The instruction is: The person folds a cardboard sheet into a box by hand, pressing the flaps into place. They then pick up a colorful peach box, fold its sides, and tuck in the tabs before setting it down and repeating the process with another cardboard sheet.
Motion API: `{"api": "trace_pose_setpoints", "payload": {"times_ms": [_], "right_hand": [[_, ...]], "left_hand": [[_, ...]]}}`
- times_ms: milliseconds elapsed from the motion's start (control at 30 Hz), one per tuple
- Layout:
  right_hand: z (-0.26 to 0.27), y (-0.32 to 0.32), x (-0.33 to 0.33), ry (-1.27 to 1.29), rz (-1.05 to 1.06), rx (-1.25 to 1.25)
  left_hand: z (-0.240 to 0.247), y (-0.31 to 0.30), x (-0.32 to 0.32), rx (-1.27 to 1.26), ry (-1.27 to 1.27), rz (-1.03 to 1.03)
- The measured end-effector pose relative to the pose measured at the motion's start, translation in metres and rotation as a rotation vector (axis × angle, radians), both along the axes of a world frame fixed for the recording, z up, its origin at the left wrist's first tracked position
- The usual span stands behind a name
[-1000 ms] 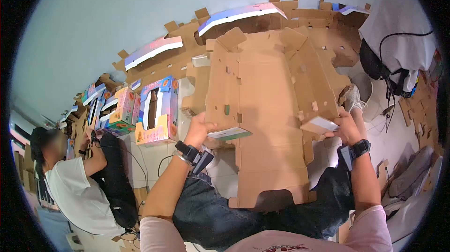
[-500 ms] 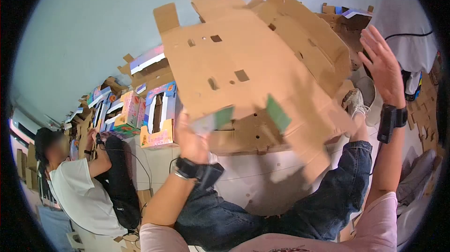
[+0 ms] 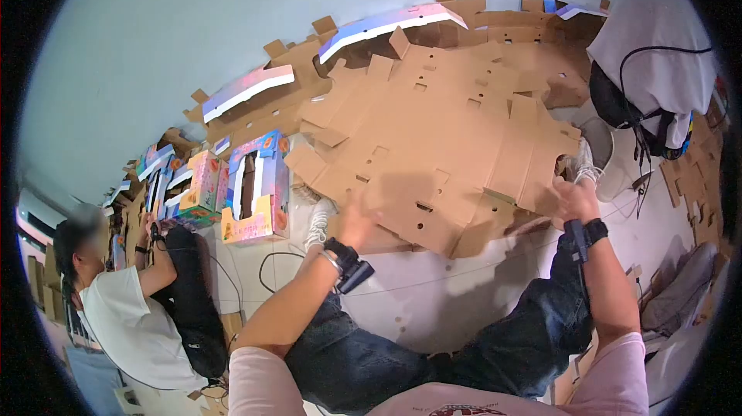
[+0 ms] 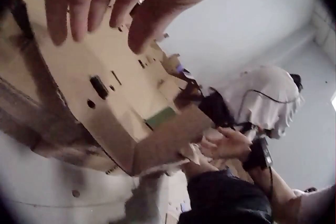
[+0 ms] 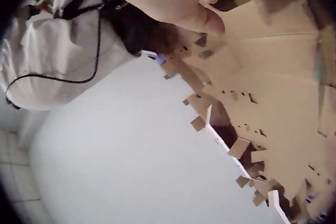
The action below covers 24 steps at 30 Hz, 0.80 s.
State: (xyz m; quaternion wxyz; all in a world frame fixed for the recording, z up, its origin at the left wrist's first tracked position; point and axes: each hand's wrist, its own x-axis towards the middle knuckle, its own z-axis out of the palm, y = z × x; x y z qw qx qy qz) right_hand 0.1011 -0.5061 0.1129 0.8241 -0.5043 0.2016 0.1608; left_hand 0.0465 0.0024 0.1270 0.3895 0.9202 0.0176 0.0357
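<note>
A large unfolded cardboard box blank (image 3: 433, 138), brown side up with punched slots and holes, lies fairly flat on other cardboard in front of me. My left hand (image 3: 359, 219) is over its near left edge; in the left wrist view the fingers (image 4: 79, 16) hang apart and loosely bent above the board, holding nothing. Beside the blank's near right corner is my right hand (image 3: 576, 201), its fingers loose. The right wrist view has the thumb (image 5: 212, 22) extended beside the brown board, with nothing pinched.
Printed boxes (image 3: 259, 188) stand in a row at left, near a seated person (image 3: 135, 300). Part-folded cartons (image 3: 394, 25) line the wall. My shoes (image 3: 318, 223) are beside the blank. A cloth-covered object (image 3: 649, 52) with black cables stands at right.
Both hands gripped a blank with raised sides, then it was lifted and swung up by the left hand. Now a flat blank lies brown side up and both hands are free.
</note>
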Motion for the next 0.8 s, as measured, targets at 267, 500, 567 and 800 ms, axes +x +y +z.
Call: {"api": "trace_pose_setpoints", "payload": {"times_ms": [267,500,567,800], "right_hand": [[0.003,0.153,-0.055,0.214,0.451,-0.116],[-0.013,0.187,-0.052,0.172,0.362,0.041],[-0.024,0.177,-0.050,0.101,0.389,-0.027],[0.093,0.188,-0.047,-0.192,0.508,-0.372]], "left_hand": [[-0.069,0.082,0.024,-0.558,0.153,0.368],[-0.039,0.059,0.007,-0.583,0.542,0.157],[-0.041,0.063,0.006,-0.617,0.539,0.161],[-0.025,0.084,0.006,-1.046,0.353,0.399]]}}
